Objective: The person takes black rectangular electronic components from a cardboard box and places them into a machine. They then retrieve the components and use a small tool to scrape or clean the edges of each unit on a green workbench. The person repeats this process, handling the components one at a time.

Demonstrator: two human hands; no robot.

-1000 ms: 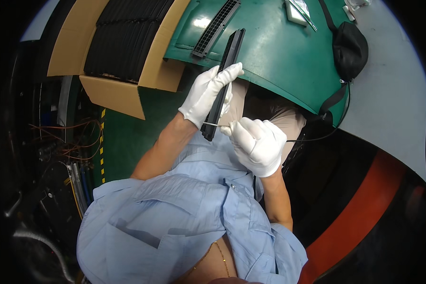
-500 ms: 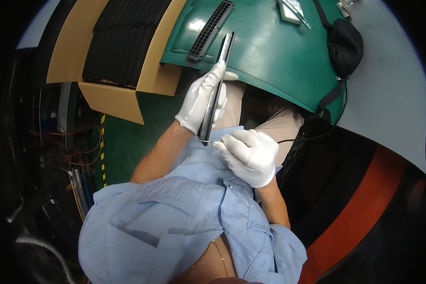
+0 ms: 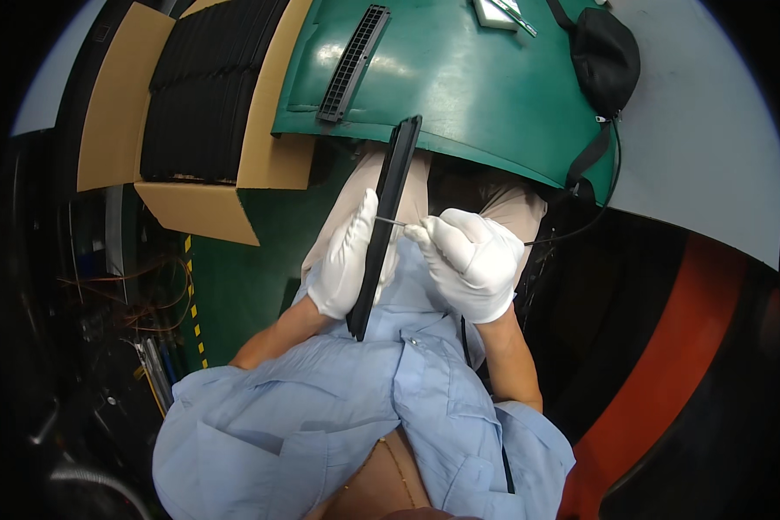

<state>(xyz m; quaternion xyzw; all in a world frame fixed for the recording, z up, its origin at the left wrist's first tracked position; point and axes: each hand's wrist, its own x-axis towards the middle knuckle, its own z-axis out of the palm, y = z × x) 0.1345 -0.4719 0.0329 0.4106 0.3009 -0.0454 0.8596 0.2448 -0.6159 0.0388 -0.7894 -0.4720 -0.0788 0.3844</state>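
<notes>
A long, narrow black strip (image 3: pixel 397 165) with a ridged profile is held tilted in front of my body, its far end near the table's edge. My white-gloved left hand (image 3: pixel 345 269) is closed around its middle, thumb along the left side and fingers partly hidden behind it. My right hand (image 3: pixel 475 264), also gloved in white, pinches a thin metal rod-like tool (image 3: pixel 391 222). The tool's tip meets the strip close to my left thumb; the rest of the tool is hidden in the glove.
On the green table mat (image 3: pixel 459 95) lies a black slotted strip (image 3: pixel 354 65). Beyond it are a white block (image 3: pixel 496 13) and a black pouch (image 3: pixel 605 61) with strap and cable. An open cardboard box (image 3: pixel 113 104) at left holds stacked black parts (image 3: pixel 195 130).
The black strip has slid nearer my body and turned to show a broader dark side. The tool in my right hand has moved from its near end to around its middle.
</notes>
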